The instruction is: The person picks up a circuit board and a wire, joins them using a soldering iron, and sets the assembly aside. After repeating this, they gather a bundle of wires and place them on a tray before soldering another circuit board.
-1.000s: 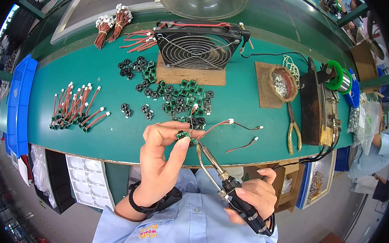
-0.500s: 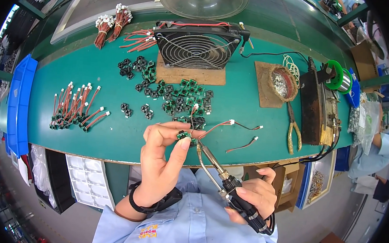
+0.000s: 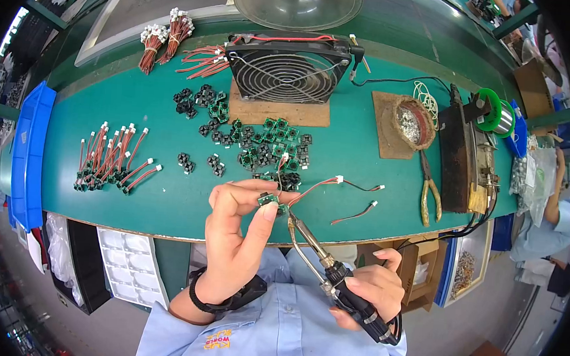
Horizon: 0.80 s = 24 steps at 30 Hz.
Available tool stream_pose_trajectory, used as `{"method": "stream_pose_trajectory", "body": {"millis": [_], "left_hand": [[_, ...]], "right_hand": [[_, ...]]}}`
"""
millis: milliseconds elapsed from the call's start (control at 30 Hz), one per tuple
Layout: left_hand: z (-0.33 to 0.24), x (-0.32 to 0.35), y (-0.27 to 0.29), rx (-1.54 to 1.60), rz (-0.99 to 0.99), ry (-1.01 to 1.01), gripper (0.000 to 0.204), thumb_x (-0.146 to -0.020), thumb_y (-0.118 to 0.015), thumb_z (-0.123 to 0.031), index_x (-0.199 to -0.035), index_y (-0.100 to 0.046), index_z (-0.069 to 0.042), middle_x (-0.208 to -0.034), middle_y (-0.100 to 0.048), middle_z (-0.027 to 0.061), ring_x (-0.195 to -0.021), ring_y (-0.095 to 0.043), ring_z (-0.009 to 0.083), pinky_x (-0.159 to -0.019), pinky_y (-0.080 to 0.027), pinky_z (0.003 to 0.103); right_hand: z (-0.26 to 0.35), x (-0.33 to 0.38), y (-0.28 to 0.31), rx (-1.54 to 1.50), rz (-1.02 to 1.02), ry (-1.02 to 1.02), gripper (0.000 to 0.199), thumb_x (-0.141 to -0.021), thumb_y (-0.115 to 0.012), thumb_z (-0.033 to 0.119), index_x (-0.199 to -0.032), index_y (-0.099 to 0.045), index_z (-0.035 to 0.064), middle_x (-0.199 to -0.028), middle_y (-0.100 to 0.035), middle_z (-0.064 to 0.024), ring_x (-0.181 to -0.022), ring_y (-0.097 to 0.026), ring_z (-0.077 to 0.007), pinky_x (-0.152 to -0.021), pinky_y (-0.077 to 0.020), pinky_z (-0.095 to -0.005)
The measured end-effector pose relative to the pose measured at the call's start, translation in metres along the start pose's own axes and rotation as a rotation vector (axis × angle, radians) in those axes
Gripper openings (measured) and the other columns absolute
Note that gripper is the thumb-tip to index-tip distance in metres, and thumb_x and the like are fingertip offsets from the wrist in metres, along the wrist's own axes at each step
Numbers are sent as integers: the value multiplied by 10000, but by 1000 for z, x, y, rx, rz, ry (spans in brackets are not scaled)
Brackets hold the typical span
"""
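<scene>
My left hand [image 3: 237, 224] pinches a small green circuit board [image 3: 267, 200] between thumb and fingers, above the front edge of the bench. Thin red and dark wires with a white connector [image 3: 339, 179] run from beside the board out to the right. In my right hand [image 3: 376, 287] is a black-handled soldering iron [image 3: 349, 295] with a thin metal tube alongside its shaft. Its tip is up against the board or very close; whether it touches, I cannot tell. A loose short wire lead [image 3: 354, 212] lies on the mat right of the tip.
Several loose boards [image 3: 278, 132] lie ahead of my hands, before a black fan [image 3: 289, 72]. Wired boards [image 3: 111, 159] stand at left near a blue bin [image 3: 30, 153]. Pliers [image 3: 431, 191], a solder-scrap dish [image 3: 413, 124], a solder spool [image 3: 498, 113] and a dark metal unit [image 3: 458, 157] are right.
Both hands hold almost still, with the board and the soldering iron in nearly the same place. At the far right, another person's arm has shifted.
</scene>
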<state>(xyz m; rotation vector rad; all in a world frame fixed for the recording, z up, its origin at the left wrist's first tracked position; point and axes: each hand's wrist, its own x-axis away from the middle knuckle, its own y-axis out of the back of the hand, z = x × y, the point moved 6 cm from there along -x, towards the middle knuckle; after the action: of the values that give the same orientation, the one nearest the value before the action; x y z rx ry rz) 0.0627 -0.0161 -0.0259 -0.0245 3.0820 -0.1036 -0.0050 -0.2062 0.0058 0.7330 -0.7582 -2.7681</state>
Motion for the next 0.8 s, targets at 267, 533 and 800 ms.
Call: {"method": "stream_pose_trajectory", "body": {"millis": [267,533,800], "left_hand": [[0,0,1,-94,49,-29,84,-883,-497,-5,-949,-447,-19,-1029,-636,126,-1005,-519,143,-867,-375,279],[-5,-1,-3,245,56,106,86,-931,-478,-97,-959,-441,-25,-1009,-636,171,-960,-591,175,-856,-429,291],[-1,-2,-6,393,54,270,115,-921,-490,-131,-868,-446,-38,-949,-626,169,-936,-582,221,-894,-408,362]], "right_hand": [[0,2,1,4,-3,11,464,-619,-791,212,-1034,-605,116,-720,-632,13,-639,-613,-135,-858,-349,-359],[-22,16,17,-84,-302,-10,473,-644,-788,204,-1055,-589,79,-779,-629,-72,-699,-593,-179,-850,-358,-355],[-93,-8,26,224,-570,-469,440,-713,-724,136,-1107,-557,32,-865,-597,-135,-902,-528,-222,-797,-407,-299]]}}
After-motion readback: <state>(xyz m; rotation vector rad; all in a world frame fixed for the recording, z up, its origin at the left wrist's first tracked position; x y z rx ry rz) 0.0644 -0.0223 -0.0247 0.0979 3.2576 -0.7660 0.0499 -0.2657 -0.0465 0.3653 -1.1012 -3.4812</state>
